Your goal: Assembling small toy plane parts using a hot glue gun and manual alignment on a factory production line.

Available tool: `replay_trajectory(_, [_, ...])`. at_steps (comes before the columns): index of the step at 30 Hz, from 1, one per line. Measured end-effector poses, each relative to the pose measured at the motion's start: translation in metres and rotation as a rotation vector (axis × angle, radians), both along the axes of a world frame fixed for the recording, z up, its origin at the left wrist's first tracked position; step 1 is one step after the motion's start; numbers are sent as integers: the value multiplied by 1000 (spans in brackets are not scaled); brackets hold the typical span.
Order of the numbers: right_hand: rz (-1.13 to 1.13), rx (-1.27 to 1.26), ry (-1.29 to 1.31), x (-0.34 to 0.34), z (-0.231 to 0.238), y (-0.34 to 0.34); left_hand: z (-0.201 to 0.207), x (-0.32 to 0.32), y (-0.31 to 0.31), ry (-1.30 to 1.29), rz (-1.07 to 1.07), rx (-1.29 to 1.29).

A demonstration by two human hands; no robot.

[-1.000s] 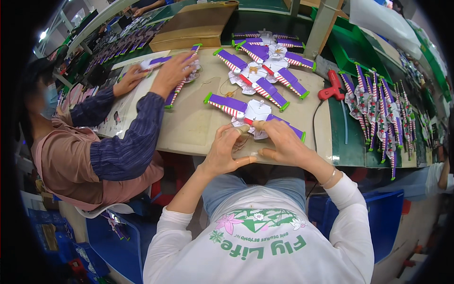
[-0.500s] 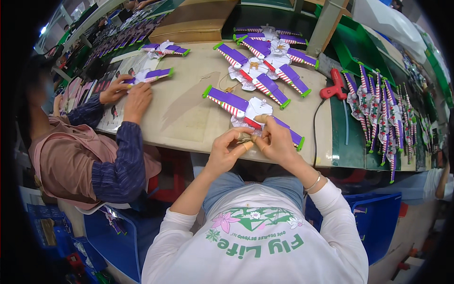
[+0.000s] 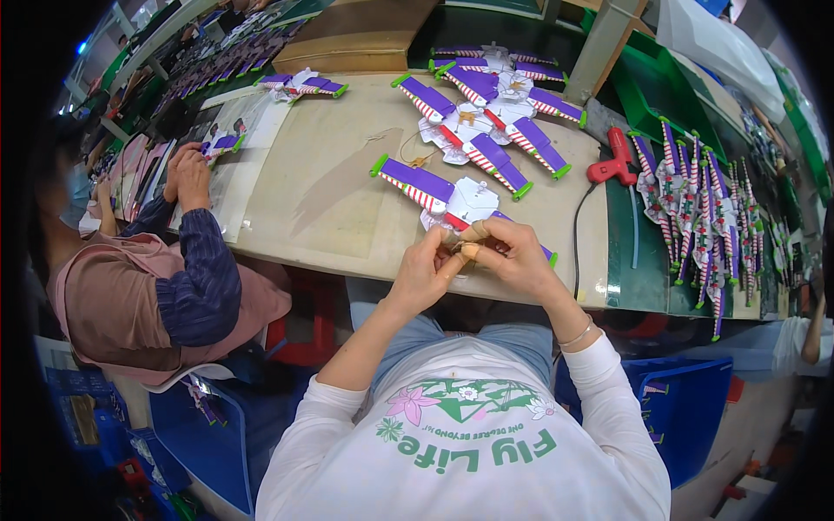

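A toy wing piece (image 3: 472, 201), white in the middle with purple wings, red-striped edges and green tips, lies on the near part of the table. Just at its near edge, my left hand (image 3: 422, 273) and my right hand (image 3: 517, 258) meet with fingertips pinched together. Something small and thin is between them, too hidden to name. Several fingers wear beige covers. Right-hand fingers overlap the wing's right side and hide part of it. Beyond lie more wing pieces (image 3: 492, 154), overlapping one another, with small tan parts and thin wires on them.
A red glue gun (image 3: 614, 159) with a black cable rests at the right. Stacked wing pieces (image 3: 686, 200) lie beyond it, near a green tray (image 3: 647, 82). A cardboard box (image 3: 356, 39) sits at the back. On the left, a person (image 3: 156, 269) handles another wing piece (image 3: 224, 146).
My hands have drawn closer together, fingertips still pinched at the wing's near edge. The person at left has moved their hands and wing piece farther left.
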State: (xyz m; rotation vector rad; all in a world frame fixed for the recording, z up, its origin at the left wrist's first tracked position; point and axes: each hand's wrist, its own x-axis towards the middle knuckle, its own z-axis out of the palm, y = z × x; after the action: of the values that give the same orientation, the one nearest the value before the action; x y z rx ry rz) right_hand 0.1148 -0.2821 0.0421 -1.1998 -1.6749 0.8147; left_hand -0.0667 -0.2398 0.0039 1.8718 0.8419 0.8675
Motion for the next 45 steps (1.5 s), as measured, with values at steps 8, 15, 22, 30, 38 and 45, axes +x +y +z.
replay_trajectory(8, [97,-384,283,15,-1,8,-13,7,-10,-82,282,512])
replay_trajectory(15, [-138,-328,178,-1,-4,4,-7,11,-13,23,416,684])
replay_trajectory(22, [-349,22,-131,-14,-13,11,-8,15,-13,36,436,624])
replay_trajectory(30, [-415,2,-282,-19,-9,16,-7,19,-10,16,469,579])
replay_trajectory(38, [-408,162,-490,-27,-4,17,-10,21,-8,-11,474,582])
replay_trajectory(45, [-374,225,-663,-35,2,20,-12,12,-8,-19,367,683])
